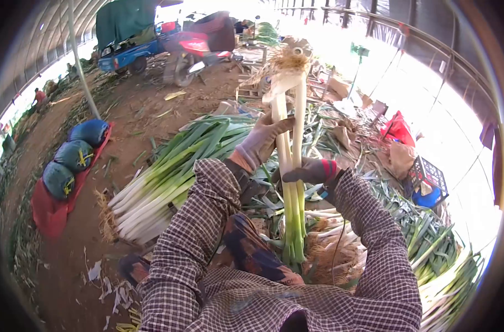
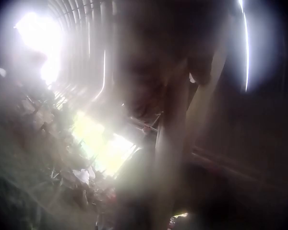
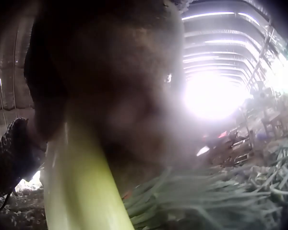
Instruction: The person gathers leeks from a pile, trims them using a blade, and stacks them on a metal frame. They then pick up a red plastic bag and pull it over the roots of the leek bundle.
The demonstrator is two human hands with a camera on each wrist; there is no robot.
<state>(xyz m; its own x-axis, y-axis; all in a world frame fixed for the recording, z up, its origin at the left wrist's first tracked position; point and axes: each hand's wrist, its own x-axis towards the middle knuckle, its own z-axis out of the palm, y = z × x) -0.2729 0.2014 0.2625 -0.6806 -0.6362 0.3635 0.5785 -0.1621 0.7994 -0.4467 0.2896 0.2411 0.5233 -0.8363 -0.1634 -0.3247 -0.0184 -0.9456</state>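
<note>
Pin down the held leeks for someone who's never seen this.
In the head view, find the checked sleeves at the bottom. Follow them up to the left hand and right hand, gripping the leeks. These are upright, roots up and green ends down, unlike the pile lying to the left.

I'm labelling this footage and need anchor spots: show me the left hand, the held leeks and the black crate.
Left hand (image 1: 263, 138): head view, on the middle of the hand.
Held leeks (image 1: 286, 152): head view, on one pale stalk.
Black crate (image 1: 430, 172): head view, on its lattice wall.
</note>
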